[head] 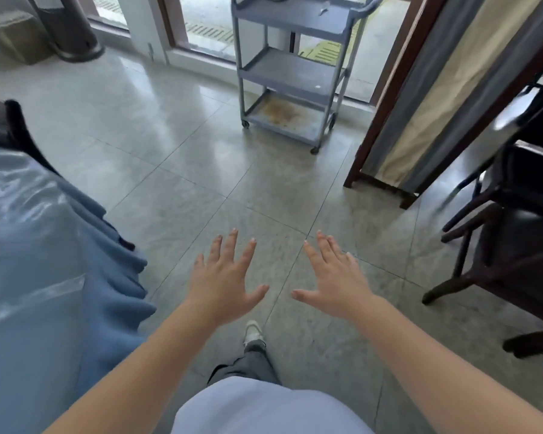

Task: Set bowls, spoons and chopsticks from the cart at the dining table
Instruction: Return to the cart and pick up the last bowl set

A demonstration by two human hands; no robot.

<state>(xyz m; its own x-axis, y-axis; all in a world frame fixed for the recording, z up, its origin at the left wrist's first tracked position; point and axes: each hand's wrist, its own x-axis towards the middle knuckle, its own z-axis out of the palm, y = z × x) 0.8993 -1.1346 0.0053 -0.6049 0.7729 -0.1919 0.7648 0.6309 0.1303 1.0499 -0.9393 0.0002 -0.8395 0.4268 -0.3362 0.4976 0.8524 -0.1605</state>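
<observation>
Both hands are empty: the left hand (pixel 224 281) and the right hand (pixel 334 281) hover at lower centre, fingers spread flat over the grey tiled floor (pixel 176 183). The grey three-shelf plastic cart (pixel 290 73) stands at upper centre, well apart from them. Its two lower shelves look bare; something white sits on the top shelf, cut off by the frame edge. The dining table draped in blue cloth (pixel 44 245) fills the left edge. This looks like the approach to the cart; next comes closing the gap and reaching the top shelf.
</observation>
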